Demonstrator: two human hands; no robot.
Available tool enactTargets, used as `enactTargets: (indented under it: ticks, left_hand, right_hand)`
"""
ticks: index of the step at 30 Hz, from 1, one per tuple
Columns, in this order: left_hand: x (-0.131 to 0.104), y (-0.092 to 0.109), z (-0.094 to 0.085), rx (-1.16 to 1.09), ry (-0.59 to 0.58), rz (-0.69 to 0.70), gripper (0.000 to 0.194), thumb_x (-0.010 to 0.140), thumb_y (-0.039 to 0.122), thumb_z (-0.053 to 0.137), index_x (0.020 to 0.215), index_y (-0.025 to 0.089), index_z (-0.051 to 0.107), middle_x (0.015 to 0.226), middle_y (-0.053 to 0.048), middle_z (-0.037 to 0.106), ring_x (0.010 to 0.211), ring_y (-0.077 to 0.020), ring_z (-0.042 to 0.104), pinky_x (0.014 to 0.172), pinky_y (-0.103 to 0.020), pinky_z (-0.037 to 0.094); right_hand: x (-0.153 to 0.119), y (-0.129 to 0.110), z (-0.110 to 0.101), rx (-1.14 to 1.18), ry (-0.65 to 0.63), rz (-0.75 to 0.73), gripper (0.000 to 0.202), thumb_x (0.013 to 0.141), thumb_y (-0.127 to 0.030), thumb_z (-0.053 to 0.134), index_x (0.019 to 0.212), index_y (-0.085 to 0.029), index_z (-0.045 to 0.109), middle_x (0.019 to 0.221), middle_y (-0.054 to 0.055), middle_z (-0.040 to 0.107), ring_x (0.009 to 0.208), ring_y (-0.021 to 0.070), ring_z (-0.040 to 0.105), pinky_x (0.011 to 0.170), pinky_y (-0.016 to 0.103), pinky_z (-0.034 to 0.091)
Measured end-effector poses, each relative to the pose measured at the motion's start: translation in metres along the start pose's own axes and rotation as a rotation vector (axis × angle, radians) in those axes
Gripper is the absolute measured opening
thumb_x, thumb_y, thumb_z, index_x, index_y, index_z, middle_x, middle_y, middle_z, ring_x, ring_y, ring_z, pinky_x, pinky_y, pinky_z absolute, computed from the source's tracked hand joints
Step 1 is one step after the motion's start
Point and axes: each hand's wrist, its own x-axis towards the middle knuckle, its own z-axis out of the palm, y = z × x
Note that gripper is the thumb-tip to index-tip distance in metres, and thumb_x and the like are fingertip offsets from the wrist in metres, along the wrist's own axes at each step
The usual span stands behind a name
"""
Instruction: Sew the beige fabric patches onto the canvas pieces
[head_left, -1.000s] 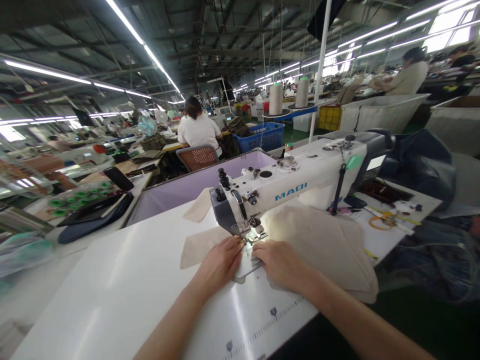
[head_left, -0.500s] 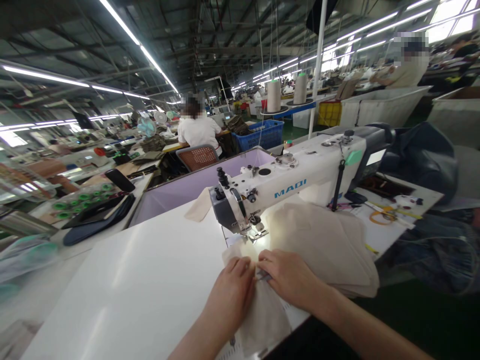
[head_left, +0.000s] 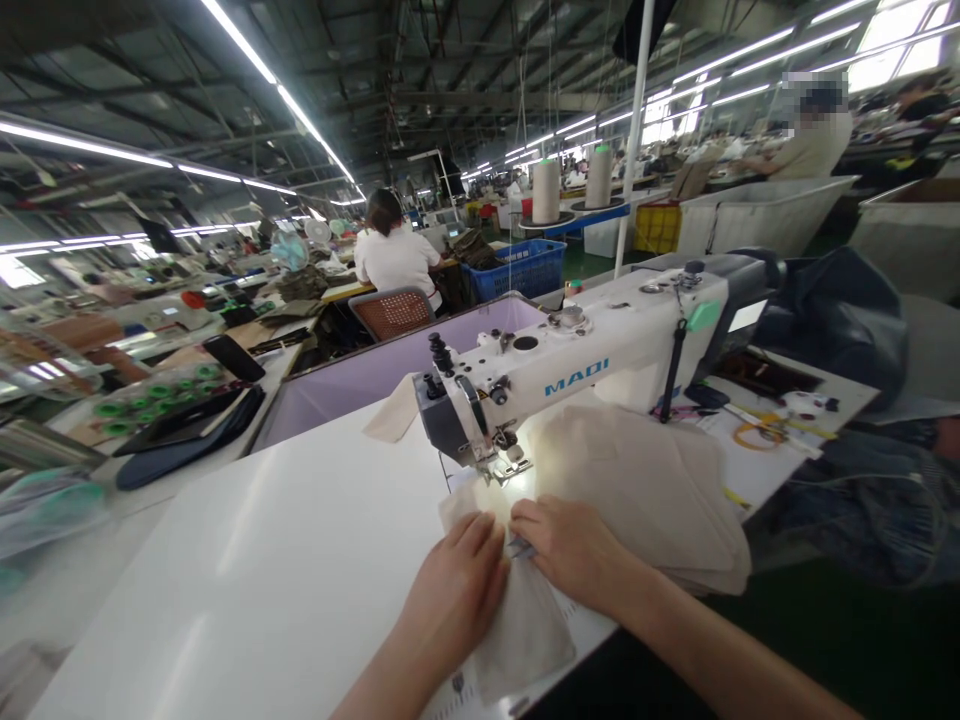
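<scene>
A small beige fabric piece (head_left: 525, 630) lies on the white sewing table, its far end just in front of the presser foot (head_left: 510, 467) of the sewing machine (head_left: 577, 370). My left hand (head_left: 461, 580) is on the fabric's left side, fingers curled and pressed together on it. Across from it, my right hand (head_left: 566, 545) pinches the fabric's right edge with bent fingers. Under the right fingertips shows a small grey metal-looking thing (head_left: 519, 548), too small to name. A stack of larger beige fabric panels (head_left: 652, 490) lies right of the needle.
Another beige scrap (head_left: 394, 410) lies behind the machine head. Yellow-handled scissors (head_left: 757, 432) rest at the table's right. Beyond the table stand a lilac-lined bin (head_left: 337, 405), a blue crate (head_left: 525, 268) and thread cones (head_left: 546, 190). A co-worker in a white shirt (head_left: 397, 258) sits ahead.
The whole view has shifted slightly. Both hands keep nearly the same place on the fabric piece, with no clear movement of the fabric against the presser foot.
</scene>
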Motion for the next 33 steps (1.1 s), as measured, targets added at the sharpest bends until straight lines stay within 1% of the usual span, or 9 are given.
enactTargets:
  ticks: [6, 11, 14, 17, 20, 23, 26, 29, 33]
  left_hand:
    - [0.011, -0.014, -0.004, 0.012, -0.037, -0.015, 0.022, 0.098, 0.022, 0.05, 0.116, 0.017, 0.062, 0.117, -0.012, 0.066, 0.114, -0.0283, 0.063, 0.094, -0.043, 0.061]
    - [0.021, -0.025, -0.006, 0.012, -0.044, -0.023, 0.018, 0.099, 0.022, 0.05, 0.108, 0.017, 0.065, 0.111, -0.012, 0.067, 0.11, -0.0268, 0.065, 0.095, -0.042, 0.061]
    - [0.02, -0.024, -0.005, 0.04, -0.062, -0.034, 0.019, 0.098, 0.021, 0.051, 0.109, 0.016, 0.065, 0.114, -0.012, 0.068, 0.111, -0.0269, 0.065, 0.095, -0.042, 0.06]
    - [0.013, -0.011, -0.002, 0.123, -0.034, -0.06, 0.025, 0.094, 0.018, 0.056, 0.117, 0.015, 0.065, 0.122, -0.014, 0.067, 0.119, -0.0298, 0.062, 0.101, -0.046, 0.056]
    - [0.0, 0.014, 0.0, 0.17, -0.052, -0.097, 0.035, 0.093, 0.024, 0.063, 0.127, 0.017, 0.063, 0.134, -0.013, 0.064, 0.125, -0.0323, 0.059, 0.1, -0.048, 0.055]
    - [-0.012, 0.039, 0.0, 0.169, -0.136, -0.144, 0.047, 0.091, 0.035, 0.069, 0.135, 0.021, 0.06, 0.137, -0.011, 0.064, 0.12, -0.0311, 0.061, 0.092, -0.045, 0.058]
    - [-0.02, 0.048, 0.0, 0.237, -0.181, -0.158, 0.049, 0.093, 0.031, 0.068, 0.14, 0.02, 0.057, 0.14, -0.011, 0.063, 0.124, -0.0303, 0.06, 0.091, -0.042, 0.058]
    - [-0.019, 0.034, -0.003, 0.3, -0.212, -0.171, 0.044, 0.096, 0.025, 0.062, 0.14, 0.019, 0.058, 0.142, -0.012, 0.061, 0.125, -0.03, 0.059, 0.09, -0.04, 0.058]
    - [-0.001, -0.012, -0.012, 0.329, -0.228, -0.297, 0.042, 0.102, 0.025, 0.05, 0.142, 0.014, 0.056, 0.145, -0.015, 0.058, 0.129, -0.0318, 0.057, 0.095, -0.045, 0.056]
  right_hand:
    - [0.015, 0.002, -0.005, -0.022, 0.013, 0.009, 0.017, 0.098, -0.013, 0.053, 0.101, -0.019, 0.069, 0.108, 0.004, 0.07, 0.096, 0.0213, 0.061, 0.073, 0.03, 0.044]
    - [0.027, 0.006, -0.005, -0.026, 0.048, 0.006, 0.016, 0.099, -0.015, 0.052, 0.095, -0.018, 0.068, 0.102, 0.005, 0.069, 0.094, 0.0213, 0.062, 0.074, 0.031, 0.044]
    - [0.025, 0.006, -0.007, -0.012, 0.062, 0.008, 0.015, 0.096, -0.015, 0.054, 0.099, -0.019, 0.068, 0.108, 0.004, 0.068, 0.097, 0.0215, 0.063, 0.076, 0.031, 0.044]
    - [0.01, 0.003, -0.016, 0.008, 0.083, 0.115, 0.016, 0.093, -0.015, 0.057, 0.106, -0.018, 0.067, 0.119, 0.006, 0.065, 0.096, 0.0212, 0.065, 0.074, 0.03, 0.045]
    - [-0.013, 0.002, -0.026, 0.036, 0.068, 0.272, 0.009, 0.092, -0.019, 0.061, 0.1, -0.018, 0.065, 0.105, 0.005, 0.066, 0.084, 0.0204, 0.065, 0.068, 0.03, 0.043]
    - [-0.033, 0.006, -0.031, 0.053, 0.016, 0.259, 0.006, 0.088, -0.017, 0.065, 0.093, -0.018, 0.063, 0.097, 0.004, 0.065, 0.081, 0.0201, 0.064, 0.066, 0.03, 0.04]
    - [-0.042, 0.012, -0.032, 0.075, -0.036, 0.219, 0.007, 0.088, -0.013, 0.067, 0.089, -0.018, 0.062, 0.097, 0.003, 0.065, 0.08, 0.0179, 0.062, 0.065, 0.029, 0.038]
    - [-0.042, 0.015, -0.033, 0.077, -0.055, 0.192, 0.006, 0.09, -0.012, 0.066, 0.089, -0.017, 0.063, 0.095, 0.002, 0.066, 0.079, 0.0172, 0.062, 0.065, 0.029, 0.037]
    - [-0.043, 0.013, -0.034, -0.012, -0.071, 0.142, 0.002, 0.09, -0.015, 0.066, 0.092, -0.016, 0.065, 0.098, 0.005, 0.066, 0.083, 0.0203, 0.063, 0.066, 0.03, 0.038]
